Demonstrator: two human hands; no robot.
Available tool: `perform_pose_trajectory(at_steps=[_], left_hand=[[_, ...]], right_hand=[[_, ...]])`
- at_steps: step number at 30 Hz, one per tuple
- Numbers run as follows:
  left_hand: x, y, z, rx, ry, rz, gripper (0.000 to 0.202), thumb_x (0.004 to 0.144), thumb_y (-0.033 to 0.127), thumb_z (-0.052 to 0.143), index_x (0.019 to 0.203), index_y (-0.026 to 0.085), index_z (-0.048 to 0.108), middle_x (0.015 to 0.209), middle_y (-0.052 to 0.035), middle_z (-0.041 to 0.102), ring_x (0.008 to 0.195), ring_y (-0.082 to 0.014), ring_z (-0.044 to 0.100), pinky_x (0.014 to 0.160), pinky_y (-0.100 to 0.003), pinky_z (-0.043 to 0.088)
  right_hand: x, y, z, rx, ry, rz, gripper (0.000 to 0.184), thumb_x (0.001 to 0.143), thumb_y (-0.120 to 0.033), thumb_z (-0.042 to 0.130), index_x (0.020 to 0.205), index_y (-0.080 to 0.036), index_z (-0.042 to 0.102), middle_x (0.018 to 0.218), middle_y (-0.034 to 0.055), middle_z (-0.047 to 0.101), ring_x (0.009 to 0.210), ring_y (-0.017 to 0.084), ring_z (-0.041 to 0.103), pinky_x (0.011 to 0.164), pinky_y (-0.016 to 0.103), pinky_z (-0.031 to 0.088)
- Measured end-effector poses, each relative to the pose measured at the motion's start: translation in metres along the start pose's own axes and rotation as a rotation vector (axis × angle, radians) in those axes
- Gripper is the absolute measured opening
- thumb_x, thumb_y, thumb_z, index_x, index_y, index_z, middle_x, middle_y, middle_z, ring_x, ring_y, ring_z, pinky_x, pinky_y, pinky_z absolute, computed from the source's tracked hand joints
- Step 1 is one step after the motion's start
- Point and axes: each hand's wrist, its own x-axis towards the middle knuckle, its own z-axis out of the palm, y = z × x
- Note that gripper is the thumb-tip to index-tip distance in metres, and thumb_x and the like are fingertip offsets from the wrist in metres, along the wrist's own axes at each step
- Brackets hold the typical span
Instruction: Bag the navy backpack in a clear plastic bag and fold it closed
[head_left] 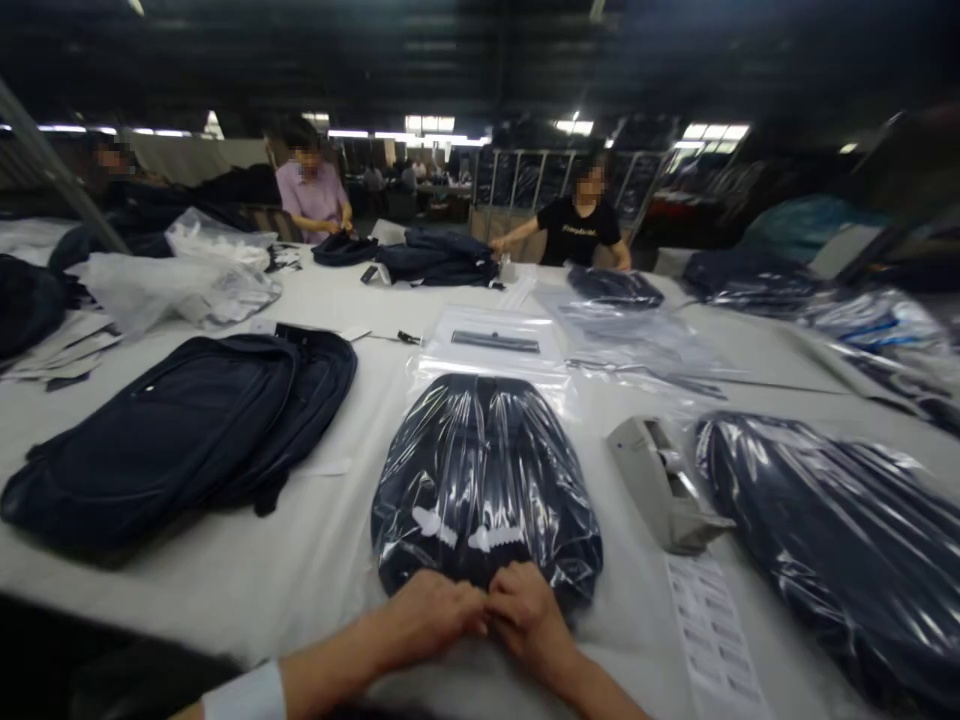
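Note:
A dark backpack (487,450) lies flat in front of me inside a clear plastic bag (559,490); two white tags show through the film. At the bag's near end my left hand (442,610) is closed, its fingers pinched together on the plastic edge. My right hand (529,612) is closed right beside it, thumbs and knuckles nearly touching, also gripping the edge. The exact fold of film between the fingers is hidden. Just beyond the backpack lies a stack of clear plastic bags (491,345).
Unwrapped dark backpacks (172,430) lie at left. At right stand a grey tape dispenser (664,485), a sheet of printed labels (712,630) and a bagged backpack (832,540). Across the white table (337,300), two people (311,190) handle dark bags; loose plastic (180,285) lies far left.

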Motion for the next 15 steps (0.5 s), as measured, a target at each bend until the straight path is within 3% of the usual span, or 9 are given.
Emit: perform_pose_trajectory(at_steps=[2,4,7,10,12,15], left_hand=[[-0.036,-0.006,-0.019,-0.199,0.055,-0.088,0.03,0.093,0.019,0.042,0.122,0.02,0.048,0.102,-0.0044,0.066,0.094,-0.0155,0.061,0.085,-0.028,0.051],[-0.072,-0.022,-0.042,-0.336,0.145,-0.19,0.042,0.085,0.013,0.044,0.126,0.02,0.044,0.132,-0.0102,0.052,0.122,-0.0219,0.047,0.103,-0.038,0.042],[-0.119,-0.044,-0.054,-0.201,0.09,-0.199,0.07,0.068,0.005,0.051,0.135,0.021,0.037,0.152,-0.0121,0.026,0.136,-0.0312,0.029,0.112,-0.055,0.027],[-0.143,-0.054,-0.033,0.1,0.048,-0.057,0.086,0.062,-0.003,0.053,0.139,0.033,0.035,0.154,-0.0071,0.023,0.133,-0.0305,0.035,0.113,-0.059,0.021],[-0.143,-0.057,-0.011,0.247,0.139,0.047,0.085,0.066,-0.004,0.055,0.136,0.04,0.037,0.153,-0.0035,0.028,0.127,-0.0252,0.044,0.113,-0.054,0.026],[-0.126,-0.065,0.015,0.357,0.32,0.168,0.071,0.073,0.008,0.062,0.131,0.044,0.043,0.145,0.0013,0.043,0.115,-0.0203,0.054,0.106,-0.042,0.04]], right_hand=[[0.002,-0.003,-0.006,0.081,-0.003,-0.008,0.017,0.087,-0.026,0.056,0.077,-0.025,0.069,0.075,0.0017,0.063,0.074,0.016,0.051,0.068,0.033,0.032],[0.005,-0.003,-0.012,0.136,0.017,-0.024,0.019,0.089,-0.026,0.055,0.078,-0.024,0.069,0.076,0.0016,0.064,0.074,0.015,0.051,0.069,0.033,0.031],[0.008,-0.003,-0.015,0.169,0.052,-0.053,0.019,0.089,-0.028,0.056,0.076,-0.024,0.069,0.075,0.0014,0.065,0.072,0.015,0.051,0.069,0.033,0.031],[0.006,-0.004,-0.014,0.157,0.072,-0.046,0.017,0.088,-0.027,0.058,0.075,-0.024,0.069,0.074,0.0011,0.065,0.072,0.015,0.053,0.068,0.033,0.033],[0.003,-0.003,-0.012,0.125,0.084,-0.029,0.014,0.085,-0.025,0.061,0.075,-0.025,0.069,0.073,0.0008,0.065,0.073,0.016,0.054,0.067,0.032,0.035],[-0.002,0.003,-0.011,0.056,0.093,-0.091,0.009,0.081,-0.026,0.065,0.073,-0.027,0.069,0.072,-0.0004,0.065,0.071,0.015,0.056,0.064,0.031,0.04]])
